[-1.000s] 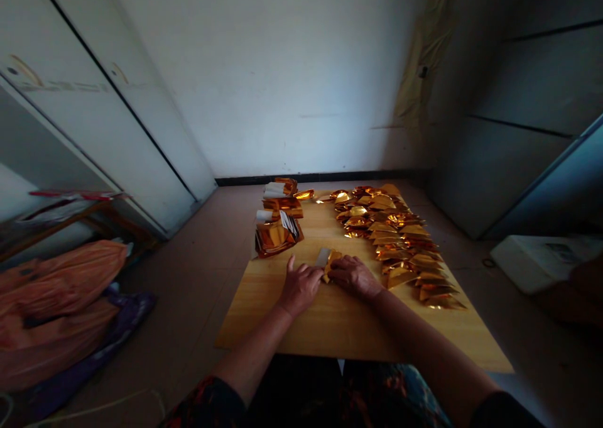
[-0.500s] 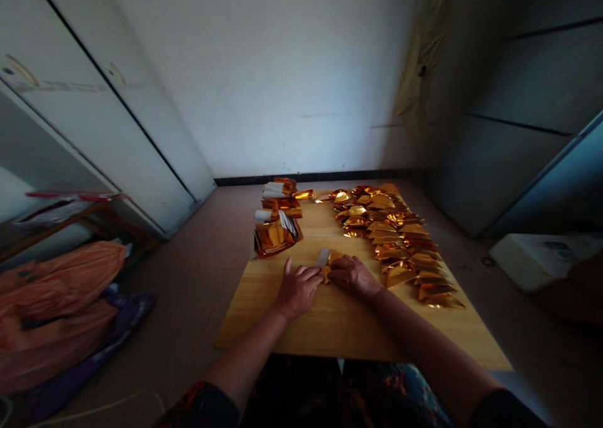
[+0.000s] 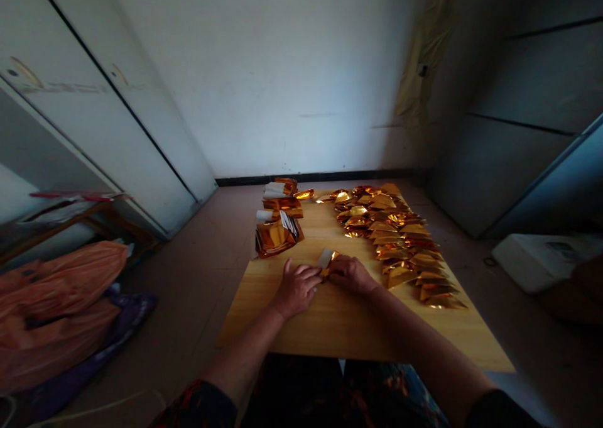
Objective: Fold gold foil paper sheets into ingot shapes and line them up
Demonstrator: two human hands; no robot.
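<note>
In the head view, a small piece of gold foil paper (image 3: 326, 259) with a pale inner side lies on the wooden table between my two hands. My left hand (image 3: 298, 287) rests on the tabletop, thumb apart and fingers stretched out, their tips against the paper's left edge. My right hand (image 3: 349, 273) is closed on the right side of the same paper, with its fingers curled over it. The fingertips hide part of the paper. To the right lie several rows of folded gold foil pieces (image 3: 396, 233).
Stacks of flat gold foil sheets (image 3: 277, 234) sit at the table's (image 3: 264, 327) left rear. An orange bag (image 3: 61, 283) lies on the left, and a white foam box (image 3: 532, 263) stands on the floor at right. Behind the table rises a pale wall (image 3: 282, 88).
The right hand's fingers have curled in more tightly over the foil paper, and more of its pale side shows. The left hand stays nearly in place.
</note>
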